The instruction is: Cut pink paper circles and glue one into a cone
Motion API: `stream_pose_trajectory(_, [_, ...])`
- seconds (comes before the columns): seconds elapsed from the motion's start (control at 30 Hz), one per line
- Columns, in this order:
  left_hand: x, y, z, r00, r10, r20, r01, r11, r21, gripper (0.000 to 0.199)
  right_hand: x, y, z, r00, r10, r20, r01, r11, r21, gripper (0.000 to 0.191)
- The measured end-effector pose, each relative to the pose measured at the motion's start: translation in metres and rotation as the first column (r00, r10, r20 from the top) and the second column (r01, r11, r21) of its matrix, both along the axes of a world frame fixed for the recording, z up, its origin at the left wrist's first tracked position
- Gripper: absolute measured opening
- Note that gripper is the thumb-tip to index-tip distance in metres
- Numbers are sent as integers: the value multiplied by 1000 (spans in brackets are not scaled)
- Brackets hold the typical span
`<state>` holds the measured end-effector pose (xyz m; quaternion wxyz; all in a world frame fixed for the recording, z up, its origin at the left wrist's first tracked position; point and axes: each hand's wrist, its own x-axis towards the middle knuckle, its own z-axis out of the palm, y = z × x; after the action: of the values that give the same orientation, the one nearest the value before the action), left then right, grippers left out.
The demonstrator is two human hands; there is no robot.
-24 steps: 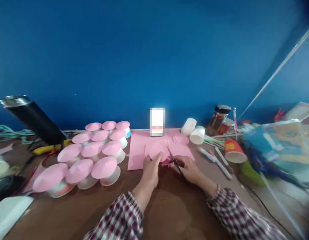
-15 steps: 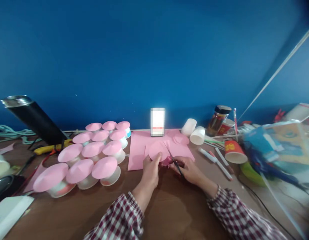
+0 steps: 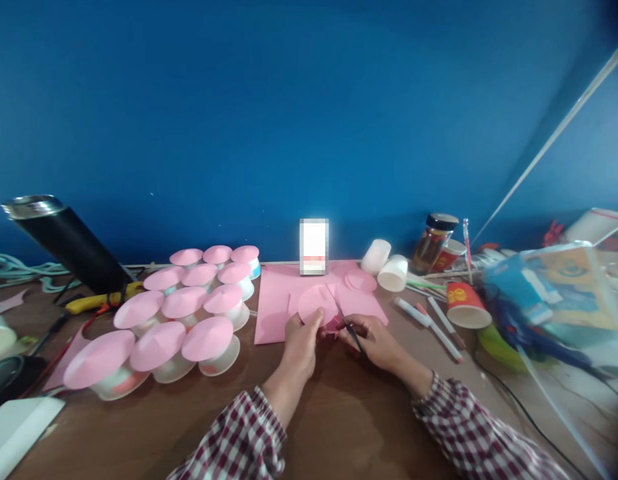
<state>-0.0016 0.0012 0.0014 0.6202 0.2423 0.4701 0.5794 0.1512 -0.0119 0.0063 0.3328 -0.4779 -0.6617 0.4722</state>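
Note:
My left hand pinches a round piece of pink paper, thumb on top, just in front of larger pink sheets lying on the table. To its right, my right hand is closed around dark-handled scissors. The narrow blades point up and left along the right edge of the round piece. Other pink discs lie on the sheets, right of the blades. Several paper cups topped with pink cones stand in rows on the left.
Two white cups lie behind on the right, near markers, a red cup and a jar. A bright phone stands at the wall. A black flask leans at the far left.
The view has shifted slightly. Both hands keep nearly the same places, with the round paper and the scissors still held.

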Motion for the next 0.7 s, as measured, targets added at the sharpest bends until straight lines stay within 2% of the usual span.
stream_pose_trajectory(0.23, [-1,-1,-3,999,-28,-43,28,1000,10,24,-1,1,1,999,-17,-31,16,999,-48,42])
stream_pose_trajectory(0.7, [-1,0,-4,999,-31,-24,31,999,16,24,0,0,4,1000,-14,20,13,1000,26,40])
